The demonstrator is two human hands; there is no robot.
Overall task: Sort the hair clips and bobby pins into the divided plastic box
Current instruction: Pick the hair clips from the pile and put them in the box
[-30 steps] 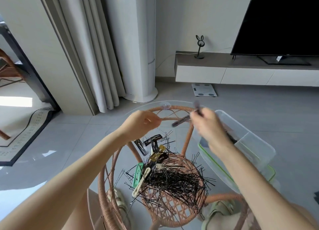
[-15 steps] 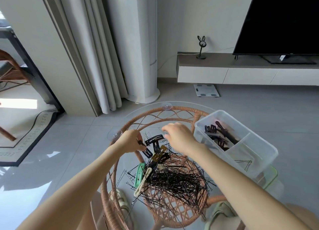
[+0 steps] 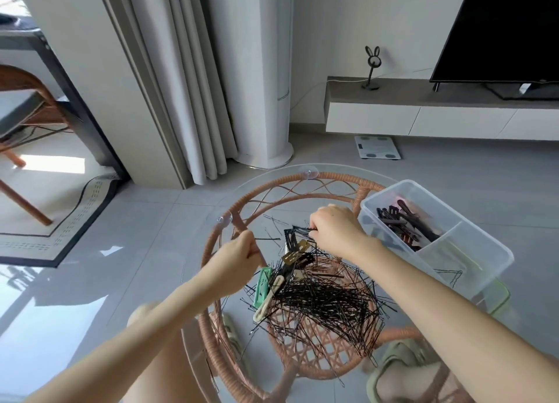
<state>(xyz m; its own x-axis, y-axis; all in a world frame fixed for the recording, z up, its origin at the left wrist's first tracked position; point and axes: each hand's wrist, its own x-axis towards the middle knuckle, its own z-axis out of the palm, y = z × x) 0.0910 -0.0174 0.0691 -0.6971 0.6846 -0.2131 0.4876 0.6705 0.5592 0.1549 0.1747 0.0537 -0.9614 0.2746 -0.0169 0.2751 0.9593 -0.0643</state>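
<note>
A big tangle of black bobby pins [image 3: 326,302] lies on the round glass table [image 3: 272,172]. At its left edge rest a green clip [image 3: 262,283], a cream clip [image 3: 269,296] and a gold clip [image 3: 295,251]. My right hand [image 3: 332,230] pinches the end of a black hair clip [image 3: 291,240] at the pile's far side. My left hand [image 3: 239,260] is a closed fist to the left, with a thin bobby pin [image 3: 267,239] sticking out of it. The clear divided box [image 3: 438,203] stands at the right; dark clips [image 3: 402,224] fill its far compartment and a few pins [image 3: 450,274] lie in the near one.
The glass top sits on a rattan frame [image 3: 217,239] with a woven shelf below. A green-rimmed lid [image 3: 502,299] lies under the box. On the floor beyond are a bathroom scale [image 3: 378,147], curtains and a TV stand. My feet in slippers show under the table.
My right hand came back from over the box to the pile and closed on the black clip. My left hand dropped lower and shut into a fist. The camera tilted down a little.
</note>
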